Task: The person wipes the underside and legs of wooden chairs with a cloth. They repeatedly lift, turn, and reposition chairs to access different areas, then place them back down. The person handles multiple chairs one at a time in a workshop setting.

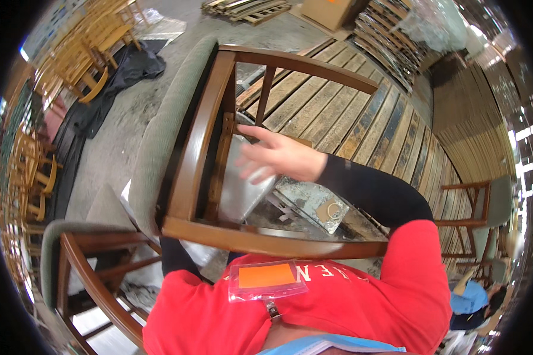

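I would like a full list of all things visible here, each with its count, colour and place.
overturned chair: one, brown wood frame with grey-green seat pad, centre, in front of the person
silver sheet: one, shiny grey, inside the chair frame, under the right hand
second chair: one, brown with grey-green pad, lower left
light wooden chairs: several, yellow-tan, stacked upper left
black sheet: one, on the floor, upper left
wooden pallets: several, brown, upper right
badge holder: one, clear with orange card, on the red shirt
right hand: open, blurred, on the silver sheet
left hand: hidden behind the chair frame
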### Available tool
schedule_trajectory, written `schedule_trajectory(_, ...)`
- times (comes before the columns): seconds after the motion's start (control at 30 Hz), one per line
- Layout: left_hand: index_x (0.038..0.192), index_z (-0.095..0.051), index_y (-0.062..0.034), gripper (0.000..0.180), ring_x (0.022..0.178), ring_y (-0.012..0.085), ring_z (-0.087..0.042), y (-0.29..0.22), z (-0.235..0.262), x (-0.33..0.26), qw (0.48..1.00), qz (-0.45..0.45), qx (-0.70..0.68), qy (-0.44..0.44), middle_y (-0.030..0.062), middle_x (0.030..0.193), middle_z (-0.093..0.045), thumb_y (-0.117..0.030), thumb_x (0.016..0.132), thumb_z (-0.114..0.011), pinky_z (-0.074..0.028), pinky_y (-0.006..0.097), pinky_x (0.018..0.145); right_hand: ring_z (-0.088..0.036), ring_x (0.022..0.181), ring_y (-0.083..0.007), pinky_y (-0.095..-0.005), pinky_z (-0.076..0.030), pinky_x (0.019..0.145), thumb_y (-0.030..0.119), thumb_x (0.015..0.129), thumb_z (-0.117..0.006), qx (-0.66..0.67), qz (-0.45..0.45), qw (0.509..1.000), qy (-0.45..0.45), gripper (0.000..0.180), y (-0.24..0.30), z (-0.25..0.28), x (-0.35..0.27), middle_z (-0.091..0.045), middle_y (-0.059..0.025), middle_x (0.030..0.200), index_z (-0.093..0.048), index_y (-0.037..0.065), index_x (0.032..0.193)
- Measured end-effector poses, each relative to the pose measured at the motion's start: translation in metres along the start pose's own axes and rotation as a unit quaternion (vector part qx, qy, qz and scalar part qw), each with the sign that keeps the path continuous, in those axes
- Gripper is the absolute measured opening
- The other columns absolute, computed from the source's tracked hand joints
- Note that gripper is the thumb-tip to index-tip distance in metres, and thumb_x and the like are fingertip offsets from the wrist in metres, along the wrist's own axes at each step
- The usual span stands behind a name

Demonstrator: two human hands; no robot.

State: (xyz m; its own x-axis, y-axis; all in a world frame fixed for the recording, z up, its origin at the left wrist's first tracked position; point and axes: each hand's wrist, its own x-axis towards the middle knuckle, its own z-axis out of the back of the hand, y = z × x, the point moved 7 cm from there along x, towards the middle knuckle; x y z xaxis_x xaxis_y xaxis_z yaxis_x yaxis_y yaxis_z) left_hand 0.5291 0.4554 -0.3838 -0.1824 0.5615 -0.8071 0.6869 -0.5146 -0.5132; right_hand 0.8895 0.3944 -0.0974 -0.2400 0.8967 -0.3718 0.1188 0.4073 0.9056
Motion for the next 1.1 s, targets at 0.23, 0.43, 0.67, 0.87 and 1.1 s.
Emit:
schedule_trajectory(0.23,0.153,-0.033,-0.0076,0.089,0.138,0.0361,-0.044,-0.008,-0.003,0.024,0.999,-0.041,0.007,0.031,0.0156,0.154,-0.042,-0.064,0.089,-0.058,-0.036,0.053,0.114,-0.070,0.090,-0.0211,-0.0345,-0.063,0.064,0.037,0.092,-0.075,0.119,0.056,0.988,-0.082,0.068,0.022,-0.042,0.107,-0.060,-0.0138,0.118,-0.035,0.005,0.137)
schedule_trajectory(0.43,0.150,-0.041,-0.0073,0.081,0.136,0.0341,-0.046,-0.017,0.002,0.020,0.989,-0.110,-0.013,0.099,0.0144,0.150,-0.047,-0.061,0.092,-0.057,-0.038,0.051,0.113,-0.070,0.070,-0.0197,-0.0352,-0.061,0.052,0.023,0.096,-0.068,0.034,0.017,0.997,-0.072,0.031,0.038,-0.013,0.091,-0.069,-0.0108,0.086,-0.063,-0.006,0.107)
schedule_trajectory(0.67,0.144,-0.048,-0.0042,0.065,0.129,0.0316,-0.052,-0.024,-0.051,-0.034,0.962,-0.148,-0.079,0.217,0.0122,0.143,-0.054,-0.048,0.097,-0.058,-0.044,0.048,0.108,-0.066,0.060,-0.0139,-0.0318,-0.062,0.052,0.024,0.095,-0.068,0.028,-0.011,0.988,-0.153,0.028,0.086,0.091,-0.037,-0.064,-0.0062,0.078,-0.065,-0.004,0.099)
schedule_trajectory(0.87,0.136,-0.055,-0.0014,0.048,0.121,0.0285,-0.057,-0.048,-0.211,-0.145,0.907,-0.215,-0.083,0.353,0.0121,0.136,-0.060,-0.034,0.101,-0.059,-0.048,0.047,0.103,-0.056,0.053,-0.0100,-0.0330,-0.061,0.061,0.020,0.097,-0.063,0.097,0.177,0.965,-0.170,0.021,0.110,0.246,-0.159,-0.050,0.0028,0.060,-0.065,0.000,0.104)
schedule_trajectory(1.1,0.124,-0.066,0.0043,0.036,0.114,0.0262,-0.064,0.051,-0.499,-0.276,0.812,-0.337,-0.028,0.477,0.0142,0.127,-0.066,-0.017,0.095,-0.065,-0.053,0.043,0.098,-0.059,0.058,-0.0126,-0.0344,-0.060,0.063,0.022,0.097,-0.062,0.185,0.219,0.874,-0.392,0.023,0.029,0.493,-0.264,-0.054,0.0001,0.069,-0.065,0.000,0.105)
